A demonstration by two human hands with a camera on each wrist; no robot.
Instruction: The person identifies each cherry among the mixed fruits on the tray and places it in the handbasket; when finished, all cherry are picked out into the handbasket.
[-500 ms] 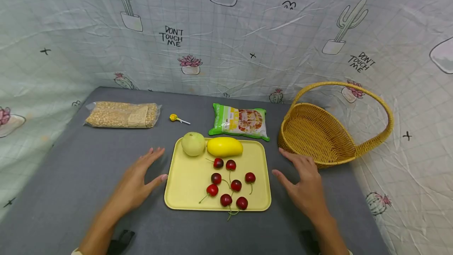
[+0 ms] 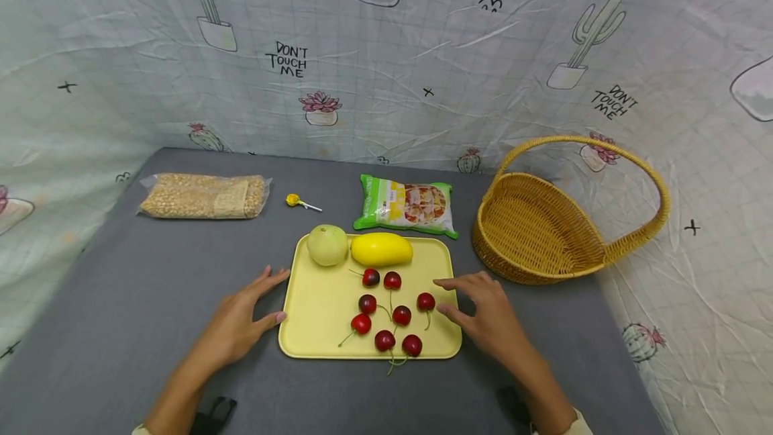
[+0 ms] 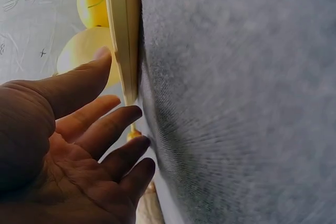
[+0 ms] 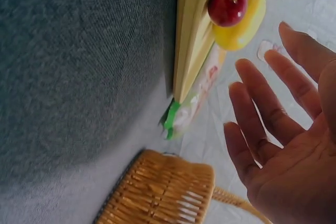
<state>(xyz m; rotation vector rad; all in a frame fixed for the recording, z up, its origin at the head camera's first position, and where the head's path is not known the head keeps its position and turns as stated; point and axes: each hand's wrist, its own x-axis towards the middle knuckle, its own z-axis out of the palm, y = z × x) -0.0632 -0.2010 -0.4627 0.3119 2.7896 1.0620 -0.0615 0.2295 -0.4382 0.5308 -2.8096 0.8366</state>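
Observation:
A yellow rectangular tray (image 2: 308,327) lies on the grey cloth, bearing several dark red cherries (image 2: 401,315), a pale green round fruit (image 2: 328,245) and a yellow mango-like fruit (image 2: 382,249). At the tray's left edge is my left hand (image 2: 241,321), fingers spread and holding nothing; whether the fingertips touch the rim I cannot tell. My right hand (image 2: 489,314) reaches over the tray's right rim, its thumb and forefinger apart beside the rightmost cherry (image 2: 425,302). In the right wrist view its fingers (image 4: 262,98) are extended, with nothing in the palm.
A wicker basket (image 2: 537,227) with a tall handle stands at the right, beyond my right hand. Behind the tray lies a green and white snack packet (image 2: 407,205). Farther left are a yellow lollipop (image 2: 302,203) and a clear bag of pale yellow beans or grains (image 2: 205,196).
My right hand has moved left, from beside the tray to over its right rim near a cherry. The left hand has shifted slightly right and nearer me. The view has shifted slightly.

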